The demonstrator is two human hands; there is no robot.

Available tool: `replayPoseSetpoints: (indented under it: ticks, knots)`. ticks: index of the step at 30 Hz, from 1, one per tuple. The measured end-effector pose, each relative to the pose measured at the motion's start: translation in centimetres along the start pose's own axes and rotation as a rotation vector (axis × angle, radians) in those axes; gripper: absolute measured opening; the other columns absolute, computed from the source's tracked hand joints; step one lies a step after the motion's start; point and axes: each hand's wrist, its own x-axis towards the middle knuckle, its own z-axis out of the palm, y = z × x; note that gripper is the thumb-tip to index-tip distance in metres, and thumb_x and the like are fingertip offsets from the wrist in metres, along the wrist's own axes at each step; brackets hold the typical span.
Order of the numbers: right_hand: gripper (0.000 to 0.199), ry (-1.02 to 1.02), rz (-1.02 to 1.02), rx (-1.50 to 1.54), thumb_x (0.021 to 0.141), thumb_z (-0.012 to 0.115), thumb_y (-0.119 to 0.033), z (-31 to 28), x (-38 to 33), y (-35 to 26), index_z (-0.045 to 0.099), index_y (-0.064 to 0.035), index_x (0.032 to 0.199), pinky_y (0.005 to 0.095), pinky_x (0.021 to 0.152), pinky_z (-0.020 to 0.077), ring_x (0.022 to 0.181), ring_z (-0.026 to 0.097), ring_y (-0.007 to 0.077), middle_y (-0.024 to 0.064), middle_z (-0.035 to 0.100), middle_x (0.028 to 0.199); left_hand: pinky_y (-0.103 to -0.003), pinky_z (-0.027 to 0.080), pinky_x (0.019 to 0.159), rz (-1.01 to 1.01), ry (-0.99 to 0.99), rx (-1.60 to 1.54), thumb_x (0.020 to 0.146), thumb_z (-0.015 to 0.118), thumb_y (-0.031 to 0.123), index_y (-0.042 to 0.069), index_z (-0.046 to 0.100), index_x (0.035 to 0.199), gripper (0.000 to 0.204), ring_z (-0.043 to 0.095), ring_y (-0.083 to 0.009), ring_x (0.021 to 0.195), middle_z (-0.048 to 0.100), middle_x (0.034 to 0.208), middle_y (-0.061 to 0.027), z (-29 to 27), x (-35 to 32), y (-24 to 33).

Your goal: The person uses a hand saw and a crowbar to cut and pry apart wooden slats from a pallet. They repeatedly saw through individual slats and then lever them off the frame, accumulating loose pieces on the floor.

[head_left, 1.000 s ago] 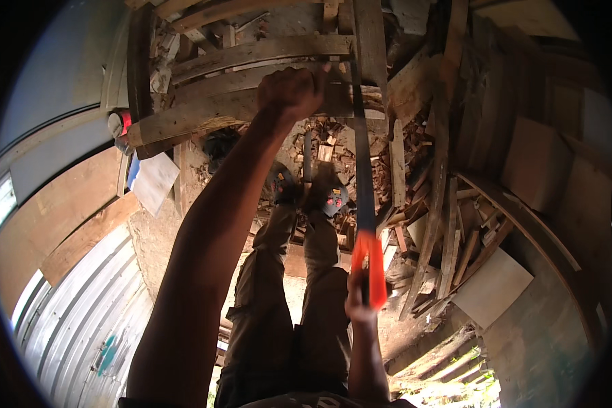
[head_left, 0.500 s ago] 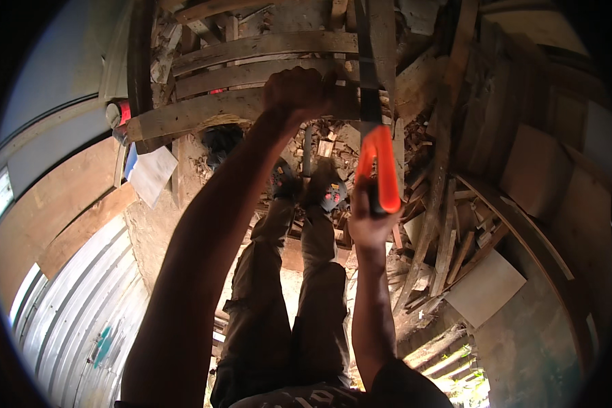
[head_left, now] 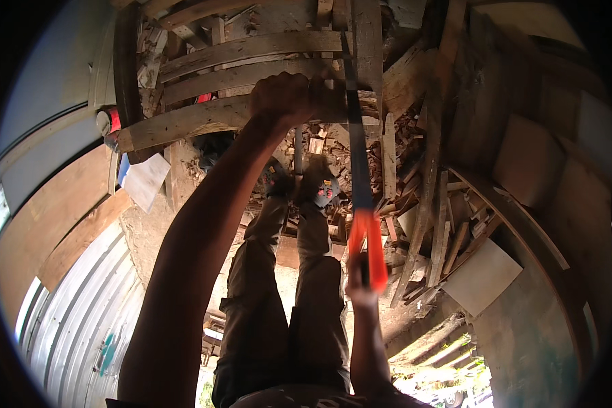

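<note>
I look down past my legs at a weathered wooden plank (head_left: pixel 183 122) lying across a rough frame. My left hand (head_left: pixel 285 98) grips the plank from above and presses on it. My right hand (head_left: pixel 362 282) holds the orange handle of a handsaw (head_left: pixel 360 170). The dark blade runs up from the handle and meets the plank just right of my left hand. My shoes stand on wood scraps below the plank.
More planks (head_left: pixel 251 47) lie parallel beyond the held one. A heap of broken boards and offcuts (head_left: pixel 435 217) fills the ground to the right. Corrugated metal sheet (head_left: pixel 75 319) lies at the lower left, flat boards (head_left: pixel 483 275) at the right.
The saw was pushed forward half a second ago, with the orange handle near the plank. It is now drawn back toward me, and my right hand sits lower. My left hand stays on the plank.
</note>
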Motion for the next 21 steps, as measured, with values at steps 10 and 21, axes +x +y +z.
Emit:
replayPoseSetpoints:
  ticks: [10, 21]
  knots:
    - [0.004, 0.069, -0.046, -0.099, 0.087, 0.068, -0.005, 1.6, 0.2, 1.2, 0.068, -0.0011, 0.089, 0.0262, 0.047, 0.0416, 0.058, 0.059, 0.0093, 0.0016, 0.064, 0.071, -0.046, 0.056, 0.082, 0.032, 0.117, 0.064, 0.1, 0.032, 0.055, 0.004, 0.073, 0.089, 0.067, 0.071, -0.0356, 0.088, 0.072, 0.088, -0.0214, 1.4, 1.3, -0.6]
    - [0.015, -0.228, 0.23, -0.065, 0.094, 0.06, -0.018, 4.1, -0.4, 5.2, 0.062, -0.0037, 0.099, 0.0284, 0.083, 0.0445, 0.082, 0.058, 0.0128, 0.0036, 0.061, 0.092, -0.052, 0.054, 0.078, 0.108, 0.144, 0.063, 0.103, 0.027, 0.053, 0.002, 0.071, 0.078, 0.072, 0.069, -0.0415, 0.078, 0.068, 0.075, -0.0241, 1.9, 1.0, -0.6]
